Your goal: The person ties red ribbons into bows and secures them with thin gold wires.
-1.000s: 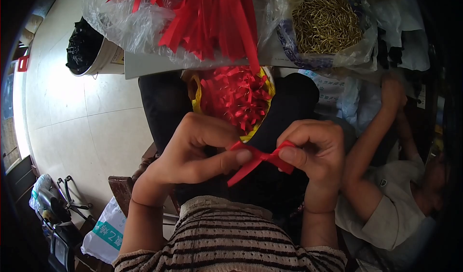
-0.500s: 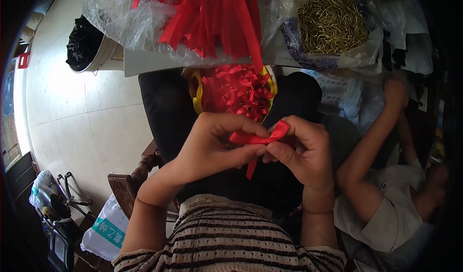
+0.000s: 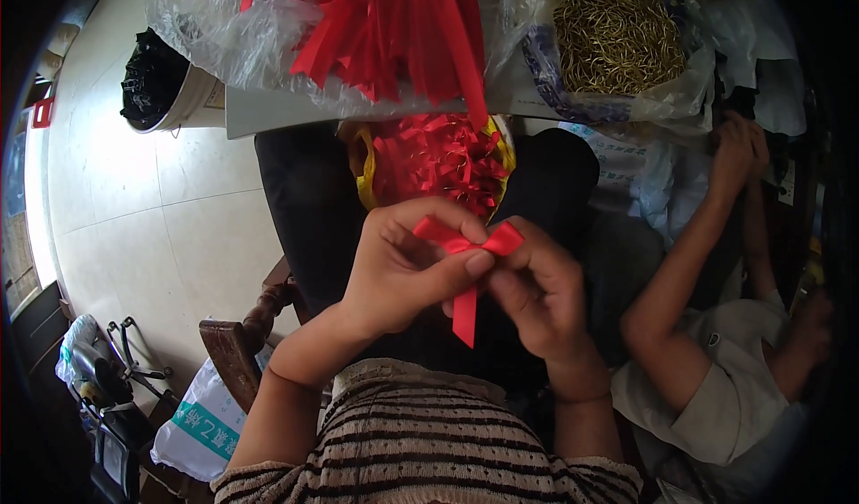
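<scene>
A red ribbon bow [image 3: 503, 239] is held in front of me, its two loops spread to the sides and one cut tail hanging below the knot. My left hand [image 3: 394, 271] pinches it at the knot between thumb and forefinger. My right hand [image 3: 548, 298] is closed around its right side, the forefinger behind the right loop; part of the ribbon is hidden behind these fingers. Just beyond my hands, between my knees, many finished red bows [image 3: 438, 160] fill a container lined with a yellow bag [image 3: 362, 160].
Long red ribbon strips [image 3: 385, 48] lie on clear plastic over the table [image 3: 268, 115] edge. A plastic bag of gold-coloured twisted ties [image 3: 622, 39] stands to their right. A bin with a black liner [image 3: 152, 84] is at the left. Another person's arm [image 3: 684, 262] works at the right.
The bow has turned so its loops spread upward and its tail hangs fuller in view. My left thumb has moved over the knot; my right hand has shifted slightly left and down.
</scene>
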Demonstrator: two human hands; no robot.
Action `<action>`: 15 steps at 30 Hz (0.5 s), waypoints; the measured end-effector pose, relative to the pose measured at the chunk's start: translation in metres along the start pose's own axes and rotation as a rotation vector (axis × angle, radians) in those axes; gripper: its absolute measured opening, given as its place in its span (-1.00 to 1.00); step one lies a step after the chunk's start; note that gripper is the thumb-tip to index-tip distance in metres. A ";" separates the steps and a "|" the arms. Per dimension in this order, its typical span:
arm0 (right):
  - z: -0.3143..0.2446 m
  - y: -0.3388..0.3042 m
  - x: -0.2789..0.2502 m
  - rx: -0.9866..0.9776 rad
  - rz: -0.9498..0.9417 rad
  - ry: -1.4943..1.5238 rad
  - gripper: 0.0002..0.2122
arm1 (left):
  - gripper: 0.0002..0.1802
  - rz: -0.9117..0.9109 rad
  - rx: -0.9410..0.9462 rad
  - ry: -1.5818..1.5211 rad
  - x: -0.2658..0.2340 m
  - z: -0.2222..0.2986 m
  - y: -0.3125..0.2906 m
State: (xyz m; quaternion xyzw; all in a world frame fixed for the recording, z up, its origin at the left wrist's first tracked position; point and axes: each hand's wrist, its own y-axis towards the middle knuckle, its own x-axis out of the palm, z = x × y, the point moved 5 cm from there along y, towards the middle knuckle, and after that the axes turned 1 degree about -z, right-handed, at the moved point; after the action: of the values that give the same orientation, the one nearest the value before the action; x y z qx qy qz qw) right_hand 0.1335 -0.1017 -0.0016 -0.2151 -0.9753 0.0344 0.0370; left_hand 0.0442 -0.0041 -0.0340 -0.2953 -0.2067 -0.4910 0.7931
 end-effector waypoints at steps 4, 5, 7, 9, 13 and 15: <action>-0.005 0.000 0.001 -0.132 -0.115 -0.185 -0.90 | -0.87 0.002 0.006 0.017 -0.003 0.001 -0.002; -0.011 0.002 -0.003 -0.182 0.065 -0.267 -0.89 | -0.87 -0.012 0.000 0.081 -0.004 0.000 -0.002; -0.017 0.000 -0.009 -0.229 0.245 -0.345 -0.87 | -0.87 -0.047 0.029 0.172 0.001 0.000 -0.004; -0.015 -0.003 -0.005 -0.135 0.106 -0.291 -0.87 | -0.87 -0.089 0.057 0.257 0.004 -0.001 -0.008; -0.006 -0.007 -0.010 -0.103 0.086 -0.126 -0.87 | -0.87 -0.150 0.082 0.308 0.004 0.001 -0.016; -0.005 -0.009 -0.011 -0.077 0.078 0.013 -0.88 | -0.87 -0.177 0.069 0.331 0.008 0.004 -0.017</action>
State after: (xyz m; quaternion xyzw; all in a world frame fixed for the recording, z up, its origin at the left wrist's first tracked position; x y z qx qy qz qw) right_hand 0.1401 -0.1140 0.0030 -0.2546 -0.9664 -0.0032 0.0336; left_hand 0.0324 -0.0120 -0.0216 -0.1636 -0.1152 -0.5932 0.7798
